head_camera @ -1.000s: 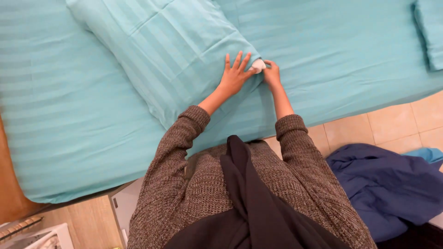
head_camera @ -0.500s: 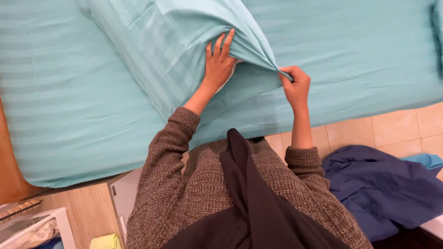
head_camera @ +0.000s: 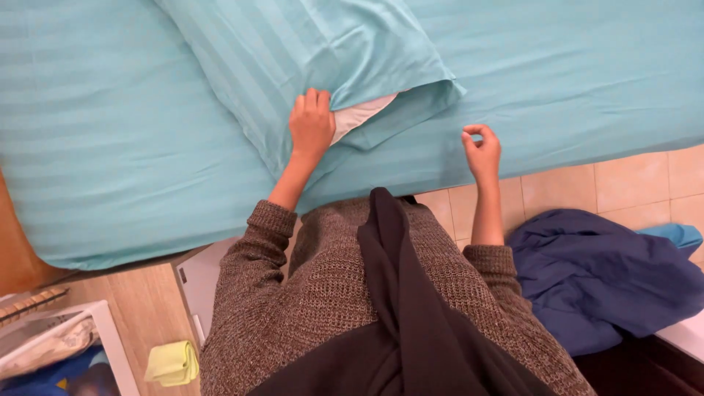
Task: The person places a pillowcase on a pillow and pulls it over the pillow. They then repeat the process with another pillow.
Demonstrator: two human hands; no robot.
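A pillow in a teal striped pillowcase (head_camera: 293,51) lies on a bed with a matching teal sheet (head_camera: 110,161). The case's open end faces me, and the white pillow (head_camera: 359,114) shows inside it. My left hand (head_camera: 311,125) grips the edge of that opening, fingers tucked over the fabric. My right hand (head_camera: 480,150) hovers above the sheet near the bed's edge, apart from the pillow, fingers loosely curled and holding nothing.
A dark blue heap of cloth (head_camera: 601,271) lies on the tiled floor at the right. At lower left are a wooden surface (head_camera: 139,308), a folded yellow cloth (head_camera: 172,363) and a white-framed box (head_camera: 59,345).
My right hand has let go of the pillowcase corner and pulled back toward the bed's edge. My left hand moved from the pillow's top to the opening's edge. The white pillow now shows.
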